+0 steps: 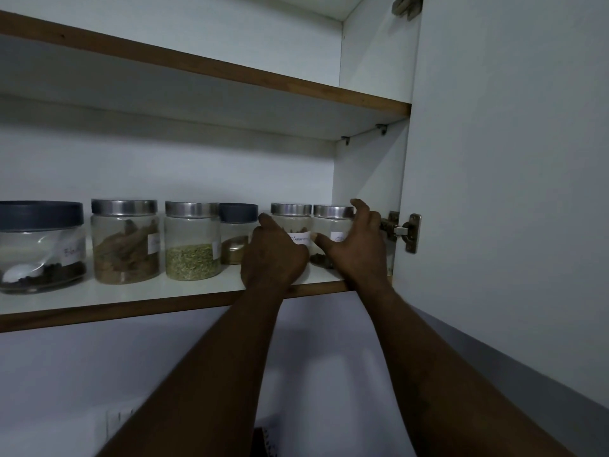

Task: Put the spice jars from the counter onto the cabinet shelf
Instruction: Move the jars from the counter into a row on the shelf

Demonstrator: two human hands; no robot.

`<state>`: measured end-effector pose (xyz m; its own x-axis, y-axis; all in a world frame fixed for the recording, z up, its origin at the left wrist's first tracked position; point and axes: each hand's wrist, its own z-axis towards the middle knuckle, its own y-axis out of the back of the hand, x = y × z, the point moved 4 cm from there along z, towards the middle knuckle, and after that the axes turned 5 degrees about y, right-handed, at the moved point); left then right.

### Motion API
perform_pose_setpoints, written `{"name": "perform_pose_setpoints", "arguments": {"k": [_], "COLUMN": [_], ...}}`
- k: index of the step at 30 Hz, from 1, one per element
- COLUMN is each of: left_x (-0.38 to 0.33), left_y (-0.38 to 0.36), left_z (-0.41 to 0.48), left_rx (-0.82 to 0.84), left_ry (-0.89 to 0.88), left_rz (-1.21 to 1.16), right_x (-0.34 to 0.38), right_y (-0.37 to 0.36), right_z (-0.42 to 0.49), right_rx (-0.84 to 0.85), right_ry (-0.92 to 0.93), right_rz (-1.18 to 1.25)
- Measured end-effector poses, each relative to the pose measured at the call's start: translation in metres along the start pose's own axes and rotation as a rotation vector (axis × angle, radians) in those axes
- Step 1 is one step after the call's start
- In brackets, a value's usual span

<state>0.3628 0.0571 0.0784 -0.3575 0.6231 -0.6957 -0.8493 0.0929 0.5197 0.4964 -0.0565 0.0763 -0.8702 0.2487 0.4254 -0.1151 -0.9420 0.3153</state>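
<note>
1. The right-most spice jar (332,222) is standing upright at the far right end of the cabinet shelf (148,293), close to the cabinet side wall (369,166). The right hand (359,249) is cupping it, thumb lying across the front glass and fingers curling round the lid's right side. This is probably to seat it snug in the corner.
2. Its neighbour, the labelled jar (293,224), is sitting just beside it, apparently touching. The left hand (273,258) is wrapping its left side with the fingers bent round the glass, likely steadying it so the row closes up without knocking.
3. Both jars are clear glass with brushed metal lids and white handwritten labels. Dark contents are showing low in the right one. The neighbour's contents are mostly hidden by the hand.
4. Further left, four more jars are lining the shelf: a small dark-lidded jar (237,239) set back, a jar of green seed (192,255), one of brown bark (125,252) and a wide dark-lidded jar (41,245).
5. The cabinet door (510,192) is standing open on its hinge (400,230).
</note>
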Motion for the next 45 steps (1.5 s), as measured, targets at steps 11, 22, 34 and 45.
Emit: {"name": "perform_pose_setpoints", "arguments": {"k": [11, 22, 34, 45], "left_x": [-0.002, -0.002, -0.002, -0.003], "left_y": [-0.001, -0.009, -0.025, -0.034], "left_z": [-0.002, 0.005, 0.016, 0.021], "left_rx": [0.037, 0.094, 0.292, 0.265], "left_ry": [-0.009, -0.055, -0.064, -0.07], "left_rz": [0.025, 0.098, 0.29, 0.437], "right_x": [0.007, 0.01, 0.016, 0.016], "right_y": [0.002, 0.001, 0.004, 0.003], "right_z": [-0.005, -0.005, -0.011, -0.011], "right_rx": [-0.079, -0.009, -0.039, 0.031], "right_ry": [0.09, -0.002, -0.004, -0.018], "right_rz": [-0.092, -0.209, -0.335, -0.374]}}
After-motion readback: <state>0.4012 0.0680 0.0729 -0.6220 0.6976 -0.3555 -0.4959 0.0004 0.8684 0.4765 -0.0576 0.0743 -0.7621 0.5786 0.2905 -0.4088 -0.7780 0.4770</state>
